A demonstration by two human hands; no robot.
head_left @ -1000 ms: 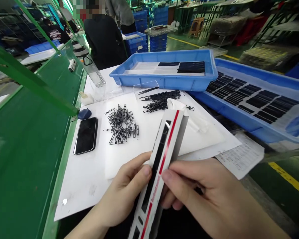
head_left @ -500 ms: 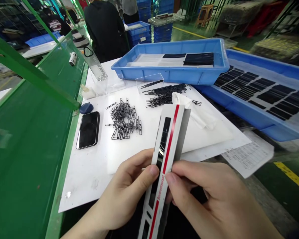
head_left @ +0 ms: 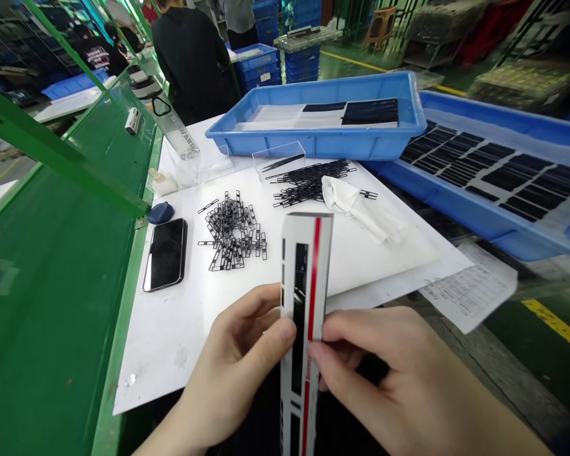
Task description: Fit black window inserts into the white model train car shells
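A model train car body (head_left: 319,272), white-grey with a red stripe and dark window strips, stands nearly upright between my hands. My left hand (head_left: 247,361) grips its left edge, thumb pressed on the dark window strip. From the other side, my right hand (head_left: 375,361) pinches the edge by the red stripe, thumb over the lettering. The fingers behind the body are partly hidden. Beyond my hands, a loose pile of small black window frames (head_left: 232,234) lies on the white sheet, and a second heap of black frames (head_left: 308,180) lies farther back.
A phone (head_left: 165,254) and a dark blue object (head_left: 160,213) lie at left. A white cloth (head_left: 361,206) and tweezers (head_left: 282,163) lie farther back. A blue tray (head_left: 313,144) stands behind; another blue tray (head_left: 484,218) is at right. A bottle (head_left: 178,130) stands by the green partition (head_left: 42,285).
The train car body has turned and tipped closer to vertical, its top end shifting left and a little lower. Both hands keep their hold. The whole view has shifted slightly.
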